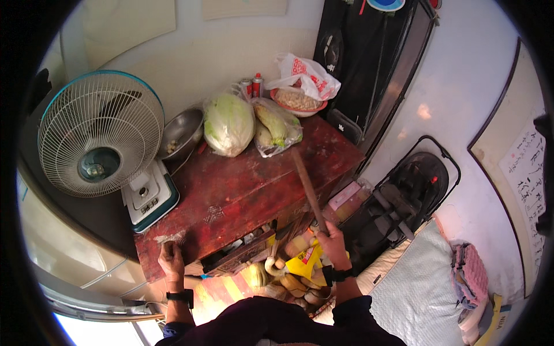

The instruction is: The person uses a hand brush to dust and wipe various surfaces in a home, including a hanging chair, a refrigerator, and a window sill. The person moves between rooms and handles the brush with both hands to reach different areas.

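Observation:
My right hand (334, 245) grips the lower end of a long wooden stick (308, 186), whose far end reaches over the red wooden table (242, 186) towards the bagged vegetables. At the table's near left corner, my left hand (172, 261) has its fingers drawn together beside a pale worn patch (169, 237); nothing can be made out clearly between them. A dark band is on each wrist. Along the back of the table stand a bagged cabbage (229, 123), long green vegetables in a clear bag (272, 125) and a metal bowl (184, 132).
An electric fan (101, 134) stands at the left. A red-rimmed bowl (298, 101) and spray cans (257, 85) are at the back. Below are an open drawer (240, 255) and several gourds (255, 275). A folded stroller (400, 194) and a mattress (411, 289) lie right.

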The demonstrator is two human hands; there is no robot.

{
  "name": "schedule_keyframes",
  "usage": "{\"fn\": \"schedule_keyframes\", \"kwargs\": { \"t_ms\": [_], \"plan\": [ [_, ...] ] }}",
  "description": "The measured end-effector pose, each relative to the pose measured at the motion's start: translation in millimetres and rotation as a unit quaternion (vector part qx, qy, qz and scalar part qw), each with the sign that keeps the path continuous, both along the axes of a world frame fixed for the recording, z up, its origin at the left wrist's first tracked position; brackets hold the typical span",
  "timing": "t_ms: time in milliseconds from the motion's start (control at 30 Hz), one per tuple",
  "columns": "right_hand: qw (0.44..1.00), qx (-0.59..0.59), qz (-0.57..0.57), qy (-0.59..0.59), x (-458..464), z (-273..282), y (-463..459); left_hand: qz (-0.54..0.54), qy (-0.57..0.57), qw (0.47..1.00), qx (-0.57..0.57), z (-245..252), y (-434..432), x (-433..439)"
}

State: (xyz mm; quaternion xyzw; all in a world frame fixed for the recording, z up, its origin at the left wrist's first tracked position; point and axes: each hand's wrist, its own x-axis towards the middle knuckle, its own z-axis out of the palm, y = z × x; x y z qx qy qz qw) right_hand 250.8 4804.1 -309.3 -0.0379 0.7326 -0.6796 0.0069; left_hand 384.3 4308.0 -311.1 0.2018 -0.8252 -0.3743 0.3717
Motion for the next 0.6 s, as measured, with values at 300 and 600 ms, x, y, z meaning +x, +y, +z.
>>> {"fn": "schedule_keyframes", "kwargs": {
  "t_ms": [300,600],
  "plan": [
    [0.986,-0.018,0.14,-0.084,24,50,-64,0.004,-0.007,0.999,0.044,-9,-5,0],
    [0.977,0.002,0.2,-0.071,18,34,-98,0.011,0.009,1.0,0.003,6,4,2]
  ]
}}
